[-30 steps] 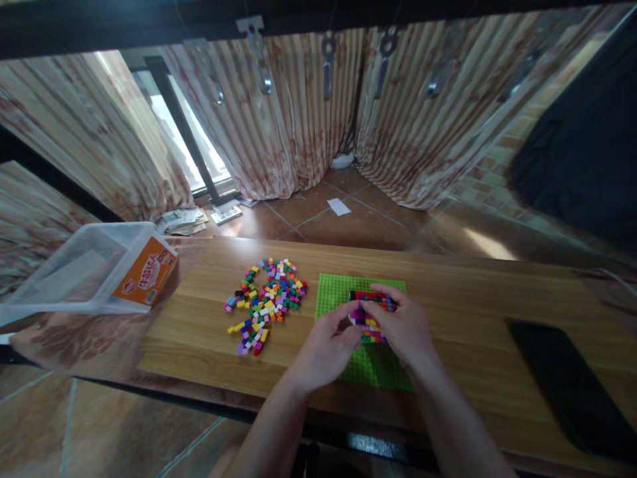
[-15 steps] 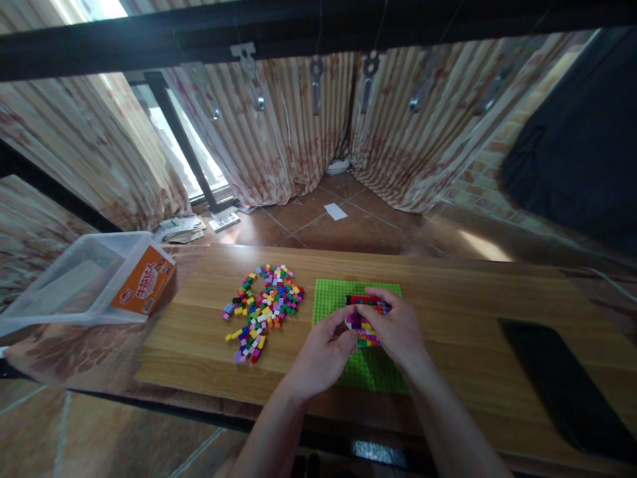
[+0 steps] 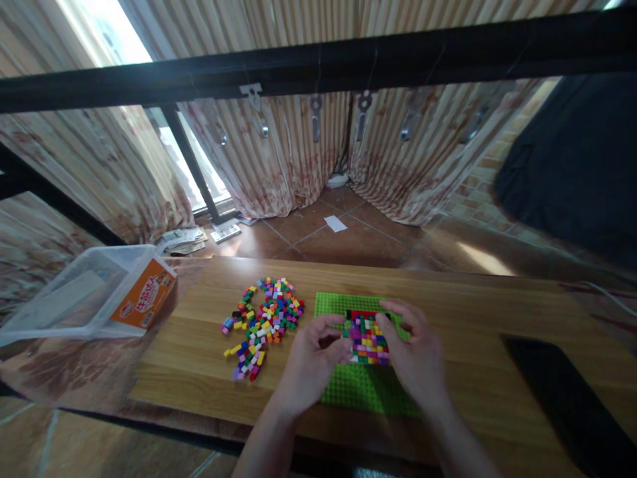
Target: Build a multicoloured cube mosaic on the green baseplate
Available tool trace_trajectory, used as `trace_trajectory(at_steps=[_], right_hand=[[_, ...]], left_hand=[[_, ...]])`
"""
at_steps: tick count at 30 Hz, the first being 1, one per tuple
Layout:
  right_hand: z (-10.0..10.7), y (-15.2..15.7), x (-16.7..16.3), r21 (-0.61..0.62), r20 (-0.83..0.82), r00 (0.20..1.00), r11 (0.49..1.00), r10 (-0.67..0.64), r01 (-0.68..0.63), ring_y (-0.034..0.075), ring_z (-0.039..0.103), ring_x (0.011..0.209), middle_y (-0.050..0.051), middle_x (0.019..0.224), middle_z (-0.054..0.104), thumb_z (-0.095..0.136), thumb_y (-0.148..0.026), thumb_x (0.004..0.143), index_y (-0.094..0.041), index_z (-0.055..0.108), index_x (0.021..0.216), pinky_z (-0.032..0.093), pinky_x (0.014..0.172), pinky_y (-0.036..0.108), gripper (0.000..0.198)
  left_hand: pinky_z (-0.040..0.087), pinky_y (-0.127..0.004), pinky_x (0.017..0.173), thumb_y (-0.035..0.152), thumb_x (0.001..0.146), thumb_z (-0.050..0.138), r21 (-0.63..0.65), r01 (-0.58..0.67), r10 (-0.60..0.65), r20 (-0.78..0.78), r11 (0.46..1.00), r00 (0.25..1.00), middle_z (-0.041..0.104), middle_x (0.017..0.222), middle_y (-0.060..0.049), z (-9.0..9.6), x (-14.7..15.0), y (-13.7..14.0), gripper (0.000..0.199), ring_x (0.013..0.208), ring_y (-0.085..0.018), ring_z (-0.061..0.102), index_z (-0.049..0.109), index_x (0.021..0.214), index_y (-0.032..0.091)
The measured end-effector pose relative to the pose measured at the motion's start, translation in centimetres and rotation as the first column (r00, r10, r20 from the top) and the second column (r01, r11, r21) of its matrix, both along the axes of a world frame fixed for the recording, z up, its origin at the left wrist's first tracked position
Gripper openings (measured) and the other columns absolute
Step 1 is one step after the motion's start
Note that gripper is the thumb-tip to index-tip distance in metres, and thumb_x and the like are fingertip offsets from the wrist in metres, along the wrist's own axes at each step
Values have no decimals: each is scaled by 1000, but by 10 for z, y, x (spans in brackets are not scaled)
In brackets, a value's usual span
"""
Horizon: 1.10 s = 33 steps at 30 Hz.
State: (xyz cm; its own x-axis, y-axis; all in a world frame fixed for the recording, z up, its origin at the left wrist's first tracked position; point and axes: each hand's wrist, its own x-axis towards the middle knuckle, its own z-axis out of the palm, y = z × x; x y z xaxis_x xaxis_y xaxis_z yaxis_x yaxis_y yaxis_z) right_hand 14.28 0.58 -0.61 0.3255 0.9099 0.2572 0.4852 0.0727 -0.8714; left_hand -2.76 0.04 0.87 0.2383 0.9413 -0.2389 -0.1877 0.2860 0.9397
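Note:
On or just over a green studded baseplate (image 3: 348, 392) is a block of many small coloured toy bricks (image 3: 368, 338), with a red row along its far edge. At the block's left edge, my left hand (image 3: 318, 352) has its thumb and forefinger closed against the side. From the right, my right hand (image 3: 415, 352) grips the block, the thumb lying on its top right part and the other fingers bent round behind. Those right fingertips are partly hidden. Whether the block is attached to the baseplate, I cannot tell.
Left of the baseplate lies a loose pile of coloured bricks (image 3: 269, 315) on the wooden board (image 3: 194, 345). A clear plastic bin (image 3: 94, 292) with an orange label stands farther left. At right is a dark flat object (image 3: 562, 398). A black bar (image 3: 298, 66) crosses above.
My hands have drawn apart, uncovering more of the block's top. My right thumb has shifted from the block's middle to its right side. The whole view has tilted slightly upward.

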Motion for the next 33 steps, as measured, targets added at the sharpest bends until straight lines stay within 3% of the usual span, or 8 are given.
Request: trace_trajectory(at_steps=[4,8,12,18,24,27,29,33], right_hand=[[10,-7,-1,47,-45,984,984,172,-170,21,65,96,5,100,71,59,-41,90,-26,74,92,50,88,39,21],[15,-10,-8,36,7,947,947,320,-320,22,62,102,5,106,70,64,-41,88,-28,75,97,48,92,40,19],[15,-10,-13,-13,48,922,923,384,-384,23,61,101,4,101,70,65,-38,88,-30,76,92,47,90,41,14],[15,-9,-12,12,-131,890,898,437,-440,20,61,94,2,89,70,66,-35,88,-31,78,84,46,86,38,13],[18,-8,-8,-13,-274,855,887,440,-461,21,63,90,3,86,71,70,-37,83,-30,79,80,47,85,38,11],[17,-7,-7,-33,-299,871,908,389,-417,22,63,92,3,91,71,72,-39,81,-31,80,81,47,86,39,12],[14,-6,-6,-37,-258,916,944,307,-327,22,63,95,4,97,70,72,-42,80,-31,80,82,47,87,40,13],[9,-4,-2,-1,-13,988,988,155,-155,26,60,102,5,103,70,72,-45,79,-32,80,82,44,94,46,16]], left_hand=[[47,-24,64,22,77,70,71,-28,30,-20,997,999,66,74,1,-2,1,0,31,65,-12,59,58,105,14],[48,-25,67,20,83,66,177,14,5,-107,984,994,67,76,1,-2,2,-2,34,71,-14,63,57,115,16],[49,-26,72,19,85,64,251,44,-9,-140,967,990,68,80,-1,3,2,-3,31,74,-14,64,56,115,16],[49,-24,70,18,85,63,312,92,-28,-204,946,979,68,75,1,7,-1,-5,28,71,-13,63,58,113,18],[48,-24,74,18,88,61,352,169,-60,-299,921,952,70,79,-1,8,-5,-7,19,74,-14,65,62,106,18],[48,-25,73,18,88,60,367,148,-31,-305,919,952,69,82,-1,7,-6,-5,24,76,-14,64,58,112,19],[47,-24,69,17,87,58,363,122,8,-337,924,942,66,81,0,4,-8,-3,27,74,-14,62,57,114,18],[40,-23,58,16,85,54,311,147,33,-506,939,862,62,76,0,-2,-12,1,20,63,-13,54,63,103,16]])
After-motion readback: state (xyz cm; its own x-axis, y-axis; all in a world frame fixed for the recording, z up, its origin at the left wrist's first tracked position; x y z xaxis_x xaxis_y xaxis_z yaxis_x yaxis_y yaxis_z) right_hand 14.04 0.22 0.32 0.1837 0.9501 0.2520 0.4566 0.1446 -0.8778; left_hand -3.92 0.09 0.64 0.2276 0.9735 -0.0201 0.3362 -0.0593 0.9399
